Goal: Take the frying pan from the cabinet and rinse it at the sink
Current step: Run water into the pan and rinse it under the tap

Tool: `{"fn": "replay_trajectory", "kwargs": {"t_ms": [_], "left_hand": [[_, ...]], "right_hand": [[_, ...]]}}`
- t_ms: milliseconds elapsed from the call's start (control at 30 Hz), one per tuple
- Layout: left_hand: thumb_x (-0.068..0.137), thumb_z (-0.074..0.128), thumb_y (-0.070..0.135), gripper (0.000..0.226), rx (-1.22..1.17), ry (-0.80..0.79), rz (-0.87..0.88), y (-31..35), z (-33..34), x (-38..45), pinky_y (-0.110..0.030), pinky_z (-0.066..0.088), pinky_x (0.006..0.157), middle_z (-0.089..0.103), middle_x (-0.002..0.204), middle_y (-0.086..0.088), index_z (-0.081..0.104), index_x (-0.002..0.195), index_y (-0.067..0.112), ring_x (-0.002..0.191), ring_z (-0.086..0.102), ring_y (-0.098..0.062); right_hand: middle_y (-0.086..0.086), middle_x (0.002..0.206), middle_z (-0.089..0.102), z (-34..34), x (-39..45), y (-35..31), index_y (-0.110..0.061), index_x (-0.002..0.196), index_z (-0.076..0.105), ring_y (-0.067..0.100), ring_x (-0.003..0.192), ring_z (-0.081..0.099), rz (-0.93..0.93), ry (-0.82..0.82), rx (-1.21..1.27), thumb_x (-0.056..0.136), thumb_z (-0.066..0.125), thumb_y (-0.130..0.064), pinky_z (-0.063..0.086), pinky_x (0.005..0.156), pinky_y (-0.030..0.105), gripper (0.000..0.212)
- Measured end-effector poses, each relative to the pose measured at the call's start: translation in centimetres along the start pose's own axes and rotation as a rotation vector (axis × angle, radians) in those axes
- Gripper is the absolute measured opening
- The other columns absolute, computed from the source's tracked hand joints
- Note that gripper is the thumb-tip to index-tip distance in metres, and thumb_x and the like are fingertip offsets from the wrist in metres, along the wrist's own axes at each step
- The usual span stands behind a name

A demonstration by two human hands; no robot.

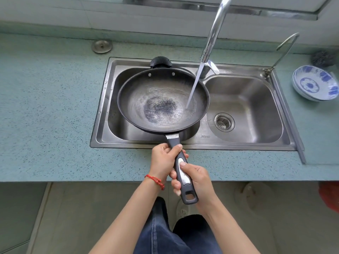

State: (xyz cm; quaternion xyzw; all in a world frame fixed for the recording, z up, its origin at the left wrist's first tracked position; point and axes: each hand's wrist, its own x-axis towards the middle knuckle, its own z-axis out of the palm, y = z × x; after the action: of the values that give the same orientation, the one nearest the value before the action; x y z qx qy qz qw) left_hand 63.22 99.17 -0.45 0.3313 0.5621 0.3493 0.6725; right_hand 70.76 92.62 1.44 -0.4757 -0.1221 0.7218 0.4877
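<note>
both hands grip the handle (180, 167) at lower centre, left hand (164, 162) nearer the pan (163, 101), right hand (197, 182) behind; handle runs up-frame to the stream (194, 87).

A speckled blue-green table (45, 110) spreads out ahead of the hands and to both sides. Beyond it, farther from the hands, a pale tiled wall (73, 13) rises, topped by a metal window rail (183, 4). Below the hands lies a grey-beige floor (95, 213). Soft, even daylight fills the room.
</note>
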Motion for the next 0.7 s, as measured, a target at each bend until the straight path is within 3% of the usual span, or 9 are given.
{"fn": "replay_trajectory", "kwargs": {"t_ms": [333,700], "left_hand": [[0.084,0.057,0.003,0.016,0.033,0.015,-0.028,-0.9,-0.6,-1.3,-0.019,0.051,0.045,0.063,0.056,-0.009,0.058,0.083,-0.013,0.043,0.061,-0.008],[0.084,0.058,0.007,0.018,0.025,0.013,-0.069,-1.7,-1.2,-1.1,-0.019,0.051,0.047,0.065,0.044,0.0,0.059,0.078,-0.01,0.043,0.061,-0.009]], "right_hand": [[0.01,0.057,0.056,0.0,-1.0,1.3,0.002,0.068,0.052,0.015,0.037,0.048,0.024,-0.008,0.025,0.076,0.052,-0.018,0.041,0.032,0.022,0.021],[0.01,0.057,0.056,0.2,-0.9,1.7,0.002,0.072,0.052,0.015,0.038,0.05,0.045,0.013,0.012,0.075,0.053,-0.019,0.042,0.033,0.022,0.021]]}}
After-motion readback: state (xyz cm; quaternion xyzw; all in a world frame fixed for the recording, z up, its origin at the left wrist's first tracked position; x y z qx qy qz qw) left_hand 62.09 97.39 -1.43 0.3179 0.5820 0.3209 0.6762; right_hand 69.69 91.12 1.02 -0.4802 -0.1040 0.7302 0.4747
